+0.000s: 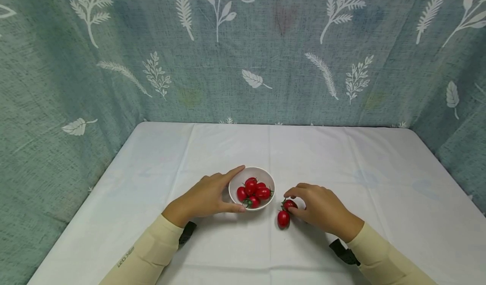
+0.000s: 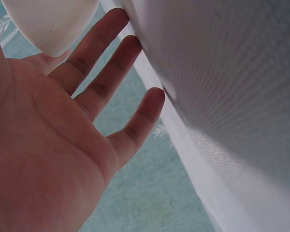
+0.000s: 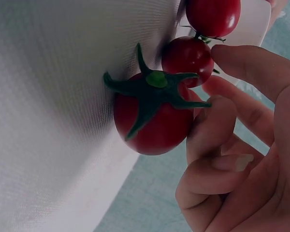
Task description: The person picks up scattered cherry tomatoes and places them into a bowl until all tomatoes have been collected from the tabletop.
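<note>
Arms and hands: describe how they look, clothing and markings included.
The left hand and right hand are bare, with no gloves or rings showing. The left sleeve and right sleeve are wrist-length and pale yellow; the left one bears small dark lettering. A black piece sits at the end of each.

Left hand (image 1: 206, 194) with thumb and fingers spread, right hand (image 1: 320, 207) in a pinch, other fingers curled

Blue-green, white-leaf-printed fabric (image 1: 212, 78), probably curtain, hangs beyond the far and side edges of a white-clothed, round-cornered table (image 1: 315, 158).
</note>
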`<state>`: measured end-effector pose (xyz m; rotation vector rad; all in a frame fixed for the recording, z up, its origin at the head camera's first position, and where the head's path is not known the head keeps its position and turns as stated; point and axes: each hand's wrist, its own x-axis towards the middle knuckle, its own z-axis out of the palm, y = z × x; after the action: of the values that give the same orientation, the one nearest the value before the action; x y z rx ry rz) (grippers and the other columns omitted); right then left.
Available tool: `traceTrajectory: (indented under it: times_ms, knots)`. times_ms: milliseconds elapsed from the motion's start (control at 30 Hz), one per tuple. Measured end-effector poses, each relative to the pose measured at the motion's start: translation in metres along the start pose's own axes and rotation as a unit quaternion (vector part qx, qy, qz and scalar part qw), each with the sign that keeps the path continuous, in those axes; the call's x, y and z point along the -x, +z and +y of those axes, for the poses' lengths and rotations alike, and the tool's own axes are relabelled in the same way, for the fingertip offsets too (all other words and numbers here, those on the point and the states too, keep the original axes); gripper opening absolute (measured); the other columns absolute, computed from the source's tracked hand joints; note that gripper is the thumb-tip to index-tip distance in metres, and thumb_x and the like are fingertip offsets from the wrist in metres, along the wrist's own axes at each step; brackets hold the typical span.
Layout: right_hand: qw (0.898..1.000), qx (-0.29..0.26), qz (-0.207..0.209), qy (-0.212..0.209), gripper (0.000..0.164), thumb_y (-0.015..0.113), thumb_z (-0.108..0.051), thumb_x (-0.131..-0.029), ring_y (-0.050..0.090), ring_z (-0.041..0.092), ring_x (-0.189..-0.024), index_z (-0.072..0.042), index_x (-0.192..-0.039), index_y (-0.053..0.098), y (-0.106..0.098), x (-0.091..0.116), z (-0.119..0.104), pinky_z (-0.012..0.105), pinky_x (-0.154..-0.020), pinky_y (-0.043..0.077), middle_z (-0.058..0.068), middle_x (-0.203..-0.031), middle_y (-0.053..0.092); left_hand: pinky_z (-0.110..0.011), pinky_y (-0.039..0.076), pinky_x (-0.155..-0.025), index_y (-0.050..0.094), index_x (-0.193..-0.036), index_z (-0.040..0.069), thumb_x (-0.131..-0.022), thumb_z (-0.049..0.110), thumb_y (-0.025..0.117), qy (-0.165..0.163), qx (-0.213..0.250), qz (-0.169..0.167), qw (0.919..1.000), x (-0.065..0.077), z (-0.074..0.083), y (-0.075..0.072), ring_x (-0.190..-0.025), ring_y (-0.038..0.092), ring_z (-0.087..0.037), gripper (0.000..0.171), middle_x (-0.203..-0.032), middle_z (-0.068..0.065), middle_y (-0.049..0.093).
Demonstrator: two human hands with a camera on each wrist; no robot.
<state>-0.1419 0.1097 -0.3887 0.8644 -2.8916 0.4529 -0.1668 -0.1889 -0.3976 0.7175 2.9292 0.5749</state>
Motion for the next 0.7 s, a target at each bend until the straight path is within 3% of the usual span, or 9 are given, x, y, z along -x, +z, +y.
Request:
traceTrajectory:
  times_ms: [433, 700]
  knots:
    - [0.999, -0.004, -0.028, 0.015, 0.024, 0.076, -0.027, -0.073, 0.059, 0.005, -0.076, -0.026, -0.096, 0.07, -0.0008, -0.0025, 0.0003, 0.029, -0.068, 0.047, -0.013, -0.091, 0.065, -0.04, 0.042, -0.091, 0.021, -0.145, 0.04, -0.059, 0.073, 0.067, 0.002, 0.0, 0.001, 1.0, -0.0002, 0.002, -0.0014, -0.099, 0.054, -0.009, 0.103, -0.114, 0.009, 0.06]
    - [0.999, 0.006, -0.04, 0.026, 0.024, 0.076, -0.026, -0.072, 0.057, 0.004, -0.074, -0.027, -0.094, 0.07, 0.0004, -0.0047, 0.0, 0.029, -0.067, 0.046, -0.013, -0.089, 0.065, -0.041, 0.042, -0.09, 0.021, -0.145, 0.04, -0.059, 0.073, 0.067, 0.0, -0.002, 0.001, 1.0, 0.0002, 0.0036, -0.0029, -0.096, 0.054, -0.008, 0.103, -0.11, 0.008, 0.061]
